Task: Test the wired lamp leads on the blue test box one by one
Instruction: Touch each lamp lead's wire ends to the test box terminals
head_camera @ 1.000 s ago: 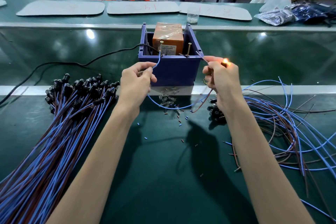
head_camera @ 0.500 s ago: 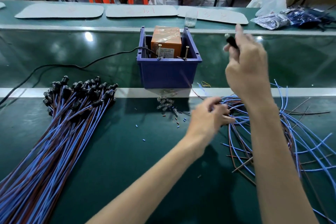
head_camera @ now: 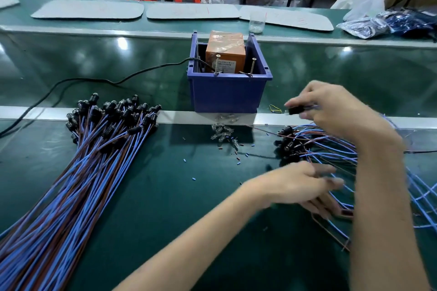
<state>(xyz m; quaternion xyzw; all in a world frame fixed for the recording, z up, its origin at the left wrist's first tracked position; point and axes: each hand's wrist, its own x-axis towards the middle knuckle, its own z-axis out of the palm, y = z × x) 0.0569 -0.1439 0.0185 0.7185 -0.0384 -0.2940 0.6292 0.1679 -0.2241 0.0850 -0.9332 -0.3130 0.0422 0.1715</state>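
The blue test box (head_camera: 228, 94) stands at the belt's edge, an orange unit and two upright screw contacts inside it. My right hand (head_camera: 335, 111) hovers right of the box and pinches the black lamp holder (head_camera: 294, 110) of one lead. Lower down, my left hand (head_camera: 300, 184) reaches across into the loose pile of blue and brown leads (head_camera: 331, 151) on the right; its fingers are blurred among the wires. A large fanned bundle of leads (head_camera: 94, 149) with black lamp holders lies at the left.
Small glass bulbs (head_camera: 222, 134) and cut insulation bits lie in front of the box. A black power cable (head_camera: 94, 80) runs left from the box. A clear cup (head_camera: 256, 22), grey mats and plastic bags sit on the far bench.
My right hand has come down from beside the box top to the right of the box, still pinching a lamp holder. My left hand moved lower and further right into the loose leads.
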